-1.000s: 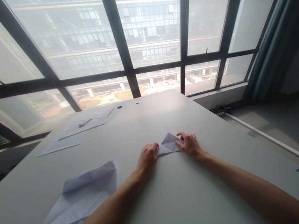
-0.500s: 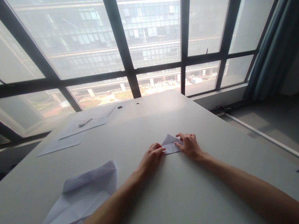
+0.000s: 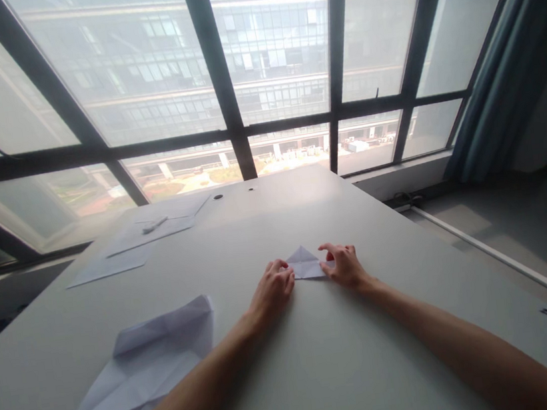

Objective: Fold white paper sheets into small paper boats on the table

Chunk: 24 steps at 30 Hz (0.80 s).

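Observation:
A small folded sheet of white paper (image 3: 304,265), peaked like a triangle at its far side, lies on the white table between my hands. My left hand (image 3: 273,287) is closed on its left corner, fingers curled with the tips at the paper's edge. At the right corner, my right hand (image 3: 346,266) grips the paper between the thumb and lower fingers, while its index finger arches above. Both corners are partly hidden by the fingers. A larger creased white sheet (image 3: 138,364) lies to the left, partly covered by my left forearm.
Several flat white sheets (image 3: 124,261) rest at the table's far left, with a small whitish object (image 3: 154,225) on top. The white table (image 3: 288,391) reaches toward the windows. A blue curtain (image 3: 494,82) hangs at the right, and a white bar (image 3: 494,270) runs beside the table.
The folded paper has shifted slightly left, with my left hand moving along. My right hand stays nearly in place, and its fingers now sit nearer the paper's right corner.

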### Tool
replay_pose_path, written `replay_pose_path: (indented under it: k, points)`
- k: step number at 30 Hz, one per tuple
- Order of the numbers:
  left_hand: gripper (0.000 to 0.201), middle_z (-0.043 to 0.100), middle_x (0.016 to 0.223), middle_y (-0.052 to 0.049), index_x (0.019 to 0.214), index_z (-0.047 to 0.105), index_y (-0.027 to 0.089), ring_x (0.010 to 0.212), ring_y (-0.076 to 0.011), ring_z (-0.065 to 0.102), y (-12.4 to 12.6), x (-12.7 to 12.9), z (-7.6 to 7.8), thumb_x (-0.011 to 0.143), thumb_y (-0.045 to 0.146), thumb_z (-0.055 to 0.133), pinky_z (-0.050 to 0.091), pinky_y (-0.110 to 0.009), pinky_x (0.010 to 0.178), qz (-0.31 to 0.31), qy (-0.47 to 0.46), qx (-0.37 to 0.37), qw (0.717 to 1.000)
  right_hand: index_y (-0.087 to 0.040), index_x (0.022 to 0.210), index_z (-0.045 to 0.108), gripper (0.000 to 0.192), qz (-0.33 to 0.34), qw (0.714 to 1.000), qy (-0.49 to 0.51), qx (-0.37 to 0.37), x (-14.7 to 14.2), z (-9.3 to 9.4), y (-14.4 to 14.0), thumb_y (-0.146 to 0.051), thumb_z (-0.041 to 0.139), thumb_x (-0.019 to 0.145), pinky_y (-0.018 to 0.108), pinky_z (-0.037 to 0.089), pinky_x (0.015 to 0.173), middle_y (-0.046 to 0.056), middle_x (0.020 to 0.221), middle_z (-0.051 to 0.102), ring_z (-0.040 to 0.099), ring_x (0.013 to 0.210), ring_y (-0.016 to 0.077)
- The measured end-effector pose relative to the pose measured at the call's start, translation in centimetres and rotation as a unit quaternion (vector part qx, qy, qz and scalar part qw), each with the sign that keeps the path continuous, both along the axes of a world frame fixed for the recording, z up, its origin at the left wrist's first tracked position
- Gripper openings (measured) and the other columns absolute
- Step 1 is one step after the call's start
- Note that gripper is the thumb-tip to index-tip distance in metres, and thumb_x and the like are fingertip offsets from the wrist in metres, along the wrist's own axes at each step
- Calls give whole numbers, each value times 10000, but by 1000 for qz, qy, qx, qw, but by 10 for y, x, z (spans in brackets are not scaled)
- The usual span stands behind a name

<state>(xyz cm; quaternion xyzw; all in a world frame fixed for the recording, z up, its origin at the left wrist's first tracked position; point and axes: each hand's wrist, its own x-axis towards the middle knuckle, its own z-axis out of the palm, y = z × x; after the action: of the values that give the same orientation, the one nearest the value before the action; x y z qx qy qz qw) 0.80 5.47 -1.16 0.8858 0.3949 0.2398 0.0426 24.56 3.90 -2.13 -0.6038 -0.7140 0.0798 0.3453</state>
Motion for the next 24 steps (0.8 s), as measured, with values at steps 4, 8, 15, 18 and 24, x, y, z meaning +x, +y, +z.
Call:
replay_pose_path:
  k: [4,8,15,18,24]
  points:
    - [250,601,1123,-92,1154,662,204,1071,-238,559,-2,1,-2,985,254,485,474,-377,986,0,5,-4,1000,-216,1145,642,353,9,1000,25,-2,1,-2,2,-227,660,793,364,324,881,12,813,672,624,813,192]
    - [404,563,1272,-100,1372,543,263,1179,-280,497,-6,2,-3,978,351,525,427,-444,1036,-9,42,35,999,-212,1112,651,330,20,994,103,-13,5,-4,7,-253,635,785,338,409,817,12,795,669,624,757,189]
    - [338,559,1278,-83,1309,593,285,1203,-278,462,-6,2,-6,989,345,502,413,-451,1041,8,64,27,998,-148,1036,669,328,79,949,300,-56,13,-4,15,-364,576,808,272,403,560,10,676,641,551,597,165]
    - [337,557,1280,-80,1310,590,284,1202,-273,459,-6,2,-6,990,340,500,413,-445,1039,10,57,18,998,-151,912,711,300,85,939,329,-52,15,-1,17,-384,544,823,293,439,632,52,760,695,603,692,189]
    - [338,554,1285,-74,1308,595,289,1210,-268,453,-5,1,-7,985,324,504,407,-442,1047,11,45,6,999,-166,861,741,271,105,932,341,-63,18,0,18,-356,563,787,335,461,761,70,837,732,634,801,222]
